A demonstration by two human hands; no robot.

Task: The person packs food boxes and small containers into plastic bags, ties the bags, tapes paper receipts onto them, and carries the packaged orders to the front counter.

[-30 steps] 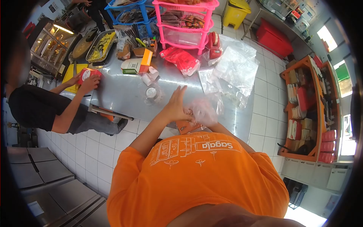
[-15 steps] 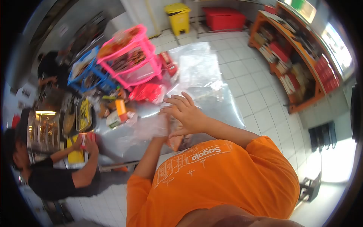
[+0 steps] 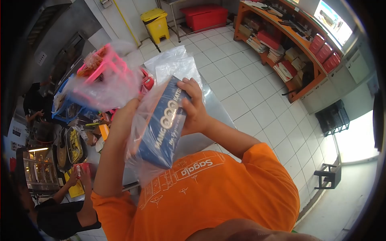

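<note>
A blue box (image 3: 166, 124) with white lettering and an orange side is tilted in front of my chest. My right hand (image 3: 194, 106) grips its upper right edge, thumb on the printed face. A clear plastic bag (image 3: 138, 154) lies around the left side and lower end of the box, and its loose part flares out blurred to the upper left. My left hand (image 3: 129, 110) is at the box's left side, closed on the bag; plastic and blur partly hide its fingers.
Beneath is a metal table (image 3: 215, 108) with a stack of clear plastic bags (image 3: 173, 64). Pink (image 3: 114, 60) and blue baskets (image 3: 60, 104) stand to the left, near a tray of yellow food (image 3: 74, 144). A co-worker in black (image 3: 64, 217) handles a red box (image 3: 83, 170) at lower left.
The blue box is now raised in view, with my right hand closed on it instead of spread open. The plastic bag has come up around the box. The camera view has shifted.
</note>
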